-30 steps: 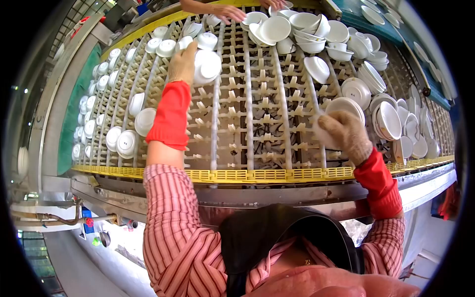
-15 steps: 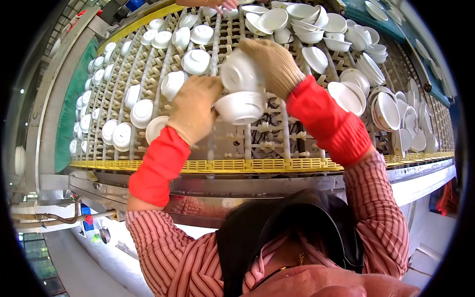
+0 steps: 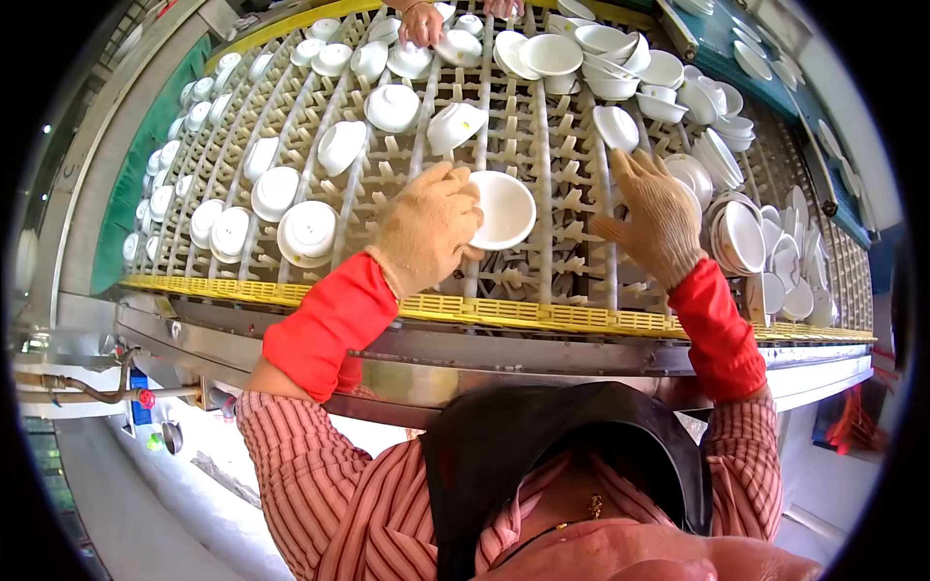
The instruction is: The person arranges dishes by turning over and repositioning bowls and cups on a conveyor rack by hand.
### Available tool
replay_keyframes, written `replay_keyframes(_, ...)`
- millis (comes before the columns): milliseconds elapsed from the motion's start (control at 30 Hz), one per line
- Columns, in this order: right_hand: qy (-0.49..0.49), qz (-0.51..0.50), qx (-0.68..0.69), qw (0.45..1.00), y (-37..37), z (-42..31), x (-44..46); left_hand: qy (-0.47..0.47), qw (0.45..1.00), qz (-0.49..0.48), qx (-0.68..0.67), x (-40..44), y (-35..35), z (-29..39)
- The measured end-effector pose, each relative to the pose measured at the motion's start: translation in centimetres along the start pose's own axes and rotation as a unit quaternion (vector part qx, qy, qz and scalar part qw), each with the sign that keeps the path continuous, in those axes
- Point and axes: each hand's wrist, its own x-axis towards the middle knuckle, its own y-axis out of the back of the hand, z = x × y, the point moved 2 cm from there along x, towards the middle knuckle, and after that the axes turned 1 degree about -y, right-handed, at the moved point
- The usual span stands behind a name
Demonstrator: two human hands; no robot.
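My left hand (image 3: pixel 423 225), in a tan knit glove, grips a white bowl (image 3: pixel 506 210) by its left side. The bowl's hollow faces up toward me. My right hand (image 3: pixel 659 218), gloved the same way, holds nothing; its fingers are apart beside a leaning stack of white dishes (image 3: pixel 686 179), partly hidden behind the hand. Just above its fingertips rests a single white bowl (image 3: pixel 616 128). Beyond my left hand, a white bowl (image 3: pixel 455 128) with a small yellow spot leans tilted on the pegged conveyor (image 3: pixel 572 259).
Tilted and upturned bowls (image 3: pixel 310 232) line the pegs at left. Piled bowls (image 3: pixel 605 77) and stacked plates (image 3: pixel 741 237) crowd the right. Another person's hand (image 3: pixel 422 23) touches a bowl at the far side. A yellow edge strip (image 3: pixel 465 309) borders the near side.
My right hand has let go and moved right. Of the two bowls between my hands, one appears to be on the pegs; the other stays in my left hand. The other person's hand reached in.
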Motion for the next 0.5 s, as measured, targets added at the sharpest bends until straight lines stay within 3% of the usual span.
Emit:
replay_keyframes(33, -0.031, -0.010, 0.008, 0.999, 0.7, 0.4, -0.8, 0.006, 0.999, -0.015, -0.047, 0.3, 0.3, 0.5)
replay_keyframes(67, -0.073, -0.028, 0.015, 0.997, 1.0, 1.5, -1.9, 0.097, 0.987, -0.078, -0.101, 0.4, 0.8, 0.5)
replay_keyframes(133, -0.166, -0.074, 0.025, 0.983, 1.0, 4.3, -4.4, 0.254, 0.945, -0.052, -0.200, -0.3, 2.0, 0.5)
replay_keyframes(200, -0.254, -0.141, 0.051, 0.955, 1.2, 5.8, -5.3, 0.300, 0.888, 0.147, -0.317, -3.1, 0.0, -2.4)
replay_keyframes(233, -0.234, -0.156, 0.057, 0.958, 1.3, 6.4, -5.5, 0.313, 0.905, 0.130, -0.257, -3.0, 1.6, -3.9)
replay_keyframes(267, -0.214, -0.171, 0.061, 0.960, 1.1, 7.2, -5.8, 0.472, 0.771, 0.163, -0.396, -3.7, 2.2, -4.8)
replay_keyframes(367, -0.126, -0.176, 0.132, 0.967, 2.7, 6.1, -3.6, 0.537, 0.776, 0.203, -0.260, -5.7, 3.9, -8.7)
replay_keyframes(433, 0.085, -0.072, 0.066, 0.992, 3.0, 4.7, -1.3, 0.479, 0.866, 0.137, 0.040, -6.0, 4.7, -9.5)
replay_keyframes(500, 0.130, 0.050, 0.049, 0.989, 0.9, 4.3, 0.9, 0.485, 0.870, 0.043, 0.084, -5.6, 3.6, -9.1)
